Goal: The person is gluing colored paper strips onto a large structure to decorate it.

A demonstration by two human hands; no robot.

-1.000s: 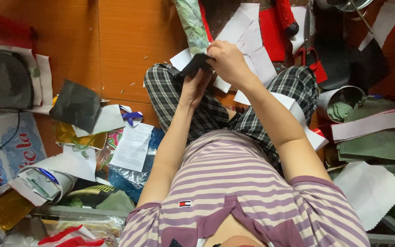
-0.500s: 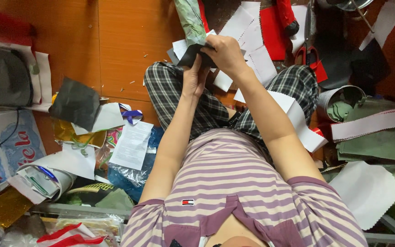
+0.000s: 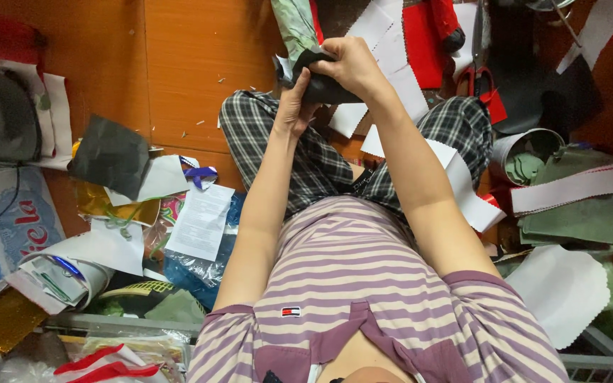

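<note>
A person in a purple striped polo shirt (image 3: 363, 298) and checked trousers (image 3: 306, 156) sits cross-legged on an orange wooden floor (image 3: 193, 64), seen from above, both arms stretched out in front. The two hands meet over the knees and are clamped on a small piece of dark fabric (image 3: 324, 89): the right hand (image 3: 352, 65) grips it from above, fingers curled over its top edge, while the left hand (image 3: 294, 106) pinches it from below and the side. The dark piece is held up off the floor, just in front of a rolled green bundle (image 3: 294, 25) that stands beyond it.

Craft scraps lie all around. White pinked-edge fabric strips (image 3: 391, 50) lie under and beyond the hands, beside a red felt piece (image 3: 427, 42) and red-handled scissors (image 3: 478, 71). To the person's right, a round tin (image 3: 526, 156) holds green cut-outs, next to sheets of green felt (image 3: 583, 213) and a white sheet (image 3: 562, 291). To the left lie a dark grey sheet (image 3: 111, 152), a printed leaflet (image 3: 200, 220), gold foil (image 3: 1, 323) and rolled papers (image 3: 58, 269).
</note>
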